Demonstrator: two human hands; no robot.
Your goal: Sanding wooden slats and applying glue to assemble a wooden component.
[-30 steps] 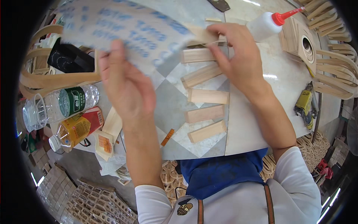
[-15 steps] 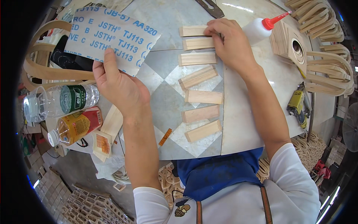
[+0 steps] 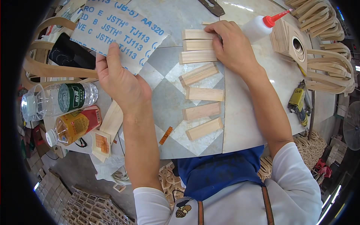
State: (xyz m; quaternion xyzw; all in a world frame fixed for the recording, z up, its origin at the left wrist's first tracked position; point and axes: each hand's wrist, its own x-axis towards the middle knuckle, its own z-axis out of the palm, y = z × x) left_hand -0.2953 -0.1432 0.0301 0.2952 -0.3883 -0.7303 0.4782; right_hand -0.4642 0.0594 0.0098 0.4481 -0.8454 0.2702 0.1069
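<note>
"At the desk [image 3: 243, 120], what's each hand doing?"
"Left hand [image 3: 123, 84]: grip pinched on a blue-printed sheet [image 3: 118, 32], thumb on the printed face, held at the desk's far left. Right hand [image 3: 234, 48]: fingers bent at the right ends of the upper wood blocks [image 3: 197, 45]. Can't tell if that grip has one pinched."
"Block layout?"
"One column mid-desk. Upper three close together, lower four more spread, some skewed."
"Anything near?"
"White bottle [image 3: 258, 29], red nozzle, just right of the right hand. Orange-brown strip [image 3: 165, 135] lies left of the lowest block."
</note>
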